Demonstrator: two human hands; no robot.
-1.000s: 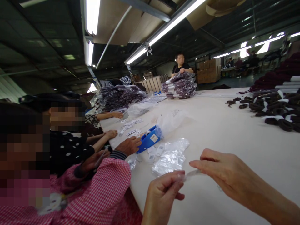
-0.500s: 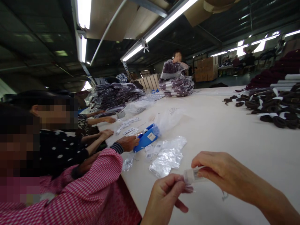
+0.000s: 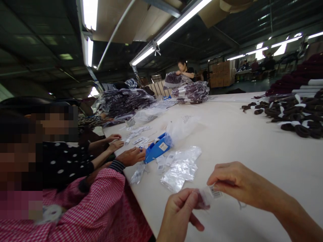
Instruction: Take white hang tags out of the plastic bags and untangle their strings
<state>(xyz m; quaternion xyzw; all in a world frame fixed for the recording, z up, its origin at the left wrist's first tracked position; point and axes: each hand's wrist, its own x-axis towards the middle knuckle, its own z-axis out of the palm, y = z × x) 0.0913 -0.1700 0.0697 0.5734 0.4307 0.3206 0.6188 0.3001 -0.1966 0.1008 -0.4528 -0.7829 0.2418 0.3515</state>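
Observation:
My left hand (image 3: 180, 211) and my right hand (image 3: 236, 183) are low in the view, above the near edge of a white table (image 3: 252, 144). Together they pinch a small clear plastic bag (image 3: 208, 196) with a barcode label on it. The left fingers close on the bag's left end, the right fingers on its labelled end. Just beyond my hands lies a heap of small clear bags (image 3: 180, 168).
A co-worker in a pink checked sleeve (image 3: 106, 205) sits at my left, one hand (image 3: 131, 156) at a blue tape dispenser (image 3: 157, 149). More people sit further left. Bagged dark garments (image 3: 191, 92) are stacked at the far end, dark rolled pieces (image 3: 297, 116) at the right.
My hands have drawn together and the bag is now bunched between them with the barcode label showing. The person at the far end has lifted a bagged bundle off the stack.

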